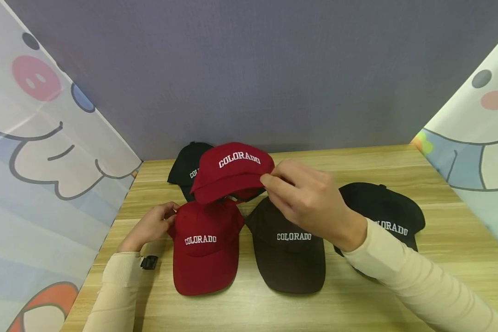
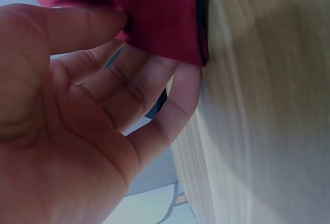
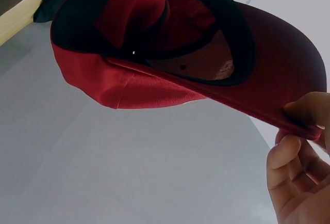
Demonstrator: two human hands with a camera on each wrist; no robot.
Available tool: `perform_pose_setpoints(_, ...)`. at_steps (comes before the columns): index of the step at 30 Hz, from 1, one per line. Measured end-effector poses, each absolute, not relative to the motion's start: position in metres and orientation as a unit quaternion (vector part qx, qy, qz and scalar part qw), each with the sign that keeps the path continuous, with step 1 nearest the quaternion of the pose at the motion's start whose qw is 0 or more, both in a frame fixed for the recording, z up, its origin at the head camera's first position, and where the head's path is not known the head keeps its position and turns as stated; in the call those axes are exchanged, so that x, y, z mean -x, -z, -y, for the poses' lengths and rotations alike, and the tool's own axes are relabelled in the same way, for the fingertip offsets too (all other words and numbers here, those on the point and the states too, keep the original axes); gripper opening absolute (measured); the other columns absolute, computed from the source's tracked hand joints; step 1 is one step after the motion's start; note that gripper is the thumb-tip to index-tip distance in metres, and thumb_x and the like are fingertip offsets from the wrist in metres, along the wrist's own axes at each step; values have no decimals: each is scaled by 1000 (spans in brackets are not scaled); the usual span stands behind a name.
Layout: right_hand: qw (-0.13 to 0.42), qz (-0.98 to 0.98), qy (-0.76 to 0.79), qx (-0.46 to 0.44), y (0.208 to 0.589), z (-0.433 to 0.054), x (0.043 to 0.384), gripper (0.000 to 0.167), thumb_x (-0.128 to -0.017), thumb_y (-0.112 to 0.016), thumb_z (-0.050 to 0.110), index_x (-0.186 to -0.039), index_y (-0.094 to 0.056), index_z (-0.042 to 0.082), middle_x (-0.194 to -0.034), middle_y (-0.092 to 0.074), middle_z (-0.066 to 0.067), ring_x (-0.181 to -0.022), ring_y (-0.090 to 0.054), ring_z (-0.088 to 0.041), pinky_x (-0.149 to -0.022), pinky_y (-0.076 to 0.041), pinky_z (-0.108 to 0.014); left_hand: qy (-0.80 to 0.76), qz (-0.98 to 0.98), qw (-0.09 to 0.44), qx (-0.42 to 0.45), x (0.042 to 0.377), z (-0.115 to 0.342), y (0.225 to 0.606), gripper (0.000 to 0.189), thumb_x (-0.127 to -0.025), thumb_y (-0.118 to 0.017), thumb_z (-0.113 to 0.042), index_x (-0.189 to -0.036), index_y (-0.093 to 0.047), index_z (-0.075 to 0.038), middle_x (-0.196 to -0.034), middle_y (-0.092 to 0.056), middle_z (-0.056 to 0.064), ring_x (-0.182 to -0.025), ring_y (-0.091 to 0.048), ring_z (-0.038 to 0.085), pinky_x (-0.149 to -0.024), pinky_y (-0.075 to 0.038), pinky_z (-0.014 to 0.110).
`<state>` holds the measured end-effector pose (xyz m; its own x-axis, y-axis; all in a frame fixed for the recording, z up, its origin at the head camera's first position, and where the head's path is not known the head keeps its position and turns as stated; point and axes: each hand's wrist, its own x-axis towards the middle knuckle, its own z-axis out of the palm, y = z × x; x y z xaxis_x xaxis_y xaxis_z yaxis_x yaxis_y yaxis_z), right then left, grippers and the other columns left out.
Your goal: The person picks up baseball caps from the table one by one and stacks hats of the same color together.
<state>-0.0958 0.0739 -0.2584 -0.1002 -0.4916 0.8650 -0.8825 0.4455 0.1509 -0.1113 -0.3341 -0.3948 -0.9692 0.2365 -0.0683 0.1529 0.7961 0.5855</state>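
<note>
My right hand (image 1: pixel 311 198) pinches the brim of a red baseball cap (image 1: pixel 236 161), which is held up above the table with its COLORADO lettering facing me. In the right wrist view thumb and fingers grip the edge of that brim (image 3: pixel 278 69), and the cap's dark-trimmed inside shows. A second red cap (image 1: pixel 207 253) lies on the table, brim toward me. At its left side my left hand (image 1: pixel 151 226) pinches the fabric. In the left wrist view the thumb presses the red cloth (image 2: pixel 160 17) and the fingers go behind it.
A dark brown cap (image 1: pixel 290 263) lies right of the lower red one. One black cap (image 1: pixel 191 159) sits behind the raised cap, partly hidden. Another black cap (image 1: pixel 382 207) lies at the right, partly behind my right forearm. A grey wall (image 1: pixel 249 74) stands behind the wooden table (image 1: pixel 452 235).
</note>
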Motion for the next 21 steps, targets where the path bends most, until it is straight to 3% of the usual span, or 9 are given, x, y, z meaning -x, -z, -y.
perform_pose_setpoints(15,448,706,-221,-502,258,-62,84,11,-93,-63,1,-95,-72,5,-84,-63,-8,-71,-61,-19,-62,-57,-29,-290,-950,58,-102,111,334,395,16,-99,-53,2,-110,-64,-2,-88,-67,6,-76,-58,13,-68,-47,27)
perform_pose_setpoints(21,442,702,-224,-511,259,-56,78,9,-92,-65,2,-93,-73,5,-84,-64,-7,-71,-62,-19,-67,-59,-28,-312,-942,71,-98,109,335,395,23,-99,-49,4,-111,-66,-7,-98,-71,8,-84,-62,15,-73,-50,28)
